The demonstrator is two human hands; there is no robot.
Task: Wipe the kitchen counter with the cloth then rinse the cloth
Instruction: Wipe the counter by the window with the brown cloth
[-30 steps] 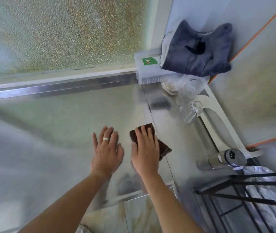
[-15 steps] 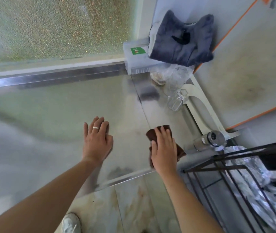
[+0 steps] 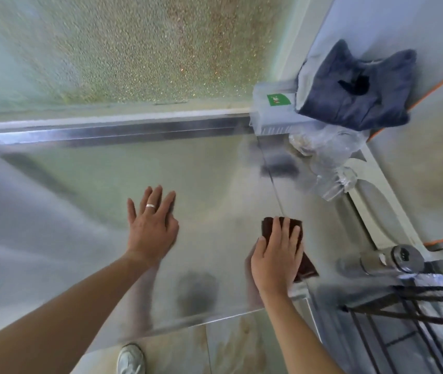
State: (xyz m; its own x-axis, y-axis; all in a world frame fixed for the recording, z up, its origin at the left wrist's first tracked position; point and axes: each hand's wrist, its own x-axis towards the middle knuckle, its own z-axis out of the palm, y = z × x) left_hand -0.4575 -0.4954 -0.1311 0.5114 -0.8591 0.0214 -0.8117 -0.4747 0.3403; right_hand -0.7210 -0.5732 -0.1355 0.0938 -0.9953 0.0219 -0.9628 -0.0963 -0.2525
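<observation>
**Wiping under way at the counter's right end**

A person's right hand (image 3: 278, 255) presses flat, fingers spread, on a dark brown cloth (image 3: 293, 238) near the steel counter (image 3: 80, 198) front edge. The left hand (image 3: 153, 225) rests open-palmed on bare metal, holding nothing. Wiping looks unfinished; next, the cloth probably needs sweeping across unwiped surface before rinsing.

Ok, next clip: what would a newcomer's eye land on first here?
Two bare hands on a shiny steel counter: the right hand presses a dark brown cloth flat near the front edge, and the left hand, wearing a ring, rests spread beside it. A blue-grey towel sits in the far right corner.
</observation>
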